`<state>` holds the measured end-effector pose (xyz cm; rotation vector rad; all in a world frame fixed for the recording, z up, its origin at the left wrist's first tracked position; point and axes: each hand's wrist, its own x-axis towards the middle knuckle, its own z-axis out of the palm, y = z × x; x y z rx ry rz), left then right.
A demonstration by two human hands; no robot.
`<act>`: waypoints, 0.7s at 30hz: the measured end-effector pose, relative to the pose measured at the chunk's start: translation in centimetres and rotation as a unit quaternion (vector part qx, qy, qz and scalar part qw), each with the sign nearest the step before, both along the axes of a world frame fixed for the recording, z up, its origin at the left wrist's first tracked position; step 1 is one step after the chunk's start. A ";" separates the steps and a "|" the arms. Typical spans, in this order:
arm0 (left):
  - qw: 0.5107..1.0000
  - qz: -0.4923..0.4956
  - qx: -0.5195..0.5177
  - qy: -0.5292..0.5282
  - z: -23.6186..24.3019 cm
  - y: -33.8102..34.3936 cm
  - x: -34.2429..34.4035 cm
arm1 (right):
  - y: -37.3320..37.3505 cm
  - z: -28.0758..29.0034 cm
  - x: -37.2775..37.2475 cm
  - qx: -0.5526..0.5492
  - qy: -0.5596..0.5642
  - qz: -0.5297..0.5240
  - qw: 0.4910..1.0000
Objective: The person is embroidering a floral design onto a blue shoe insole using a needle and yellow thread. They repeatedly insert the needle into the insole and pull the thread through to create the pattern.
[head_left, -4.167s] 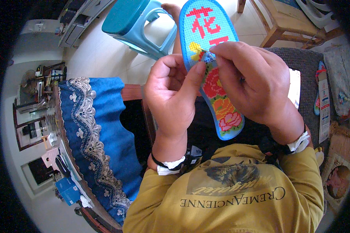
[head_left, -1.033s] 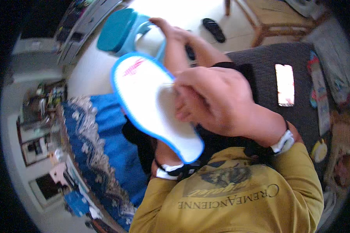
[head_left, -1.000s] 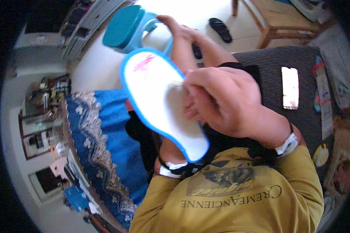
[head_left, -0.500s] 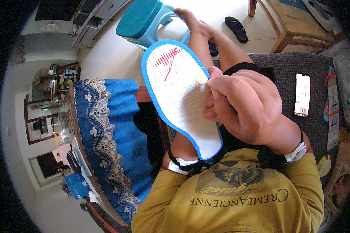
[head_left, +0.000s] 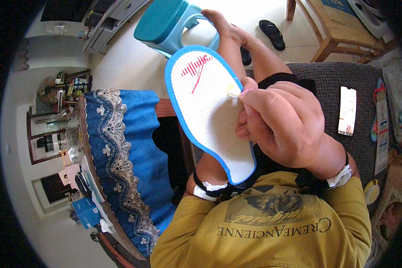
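Observation:
A white insole [head_left: 205, 107] with a blue edge is held up in front of me, its toe end pointing away. Red stitches [head_left: 197, 68] run across its far end, and a small patch of yellow stitches [head_left: 231, 88] sits near its right edge. From below, my left forearm [head_left: 212, 169] passes behind the insole; it props the insole up, though the left hand's fingers are hidden by it. My right hand [head_left: 279, 116] is closed at the insole's right edge, thumb and forefinger pinching a thin yellow thread beside the yellow stitches. Whether a needle is in that pinch is too small to see.
A lit phone [head_left: 347, 110] lies on the grey sofa [head_left: 324, 100] to my right. Ahead stand a teal stool [head_left: 161, 22] and a wooden chair [head_left: 330, 33], with a black sandal [head_left: 272, 34] between them. A table with a blue cloth [head_left: 138, 147] is at my left.
The insole's far end has tilted slightly to the right. My right hand has barely shifted and still pinches at the yellow stitches; less loose yellow thread shows there.

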<state>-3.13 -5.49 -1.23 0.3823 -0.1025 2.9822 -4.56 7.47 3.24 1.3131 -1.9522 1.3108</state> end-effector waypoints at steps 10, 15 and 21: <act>0.997 -0.015 -0.070 -0.007 -0.6 -0.4 1.5 | -0.1 0.0 0.1 0.001 0.008 0.001 1.000; 0.990 -0.014 -0.138 -0.024 -0.7 -0.6 2.7 | 0.1 0.1 0.0 0.014 -0.010 0.011 1.000; 0.964 0.033 -0.261 -0.047 0.4 -0.9 3.3 | 0.4 0.1 -0.6 0.032 -0.081 0.013 0.996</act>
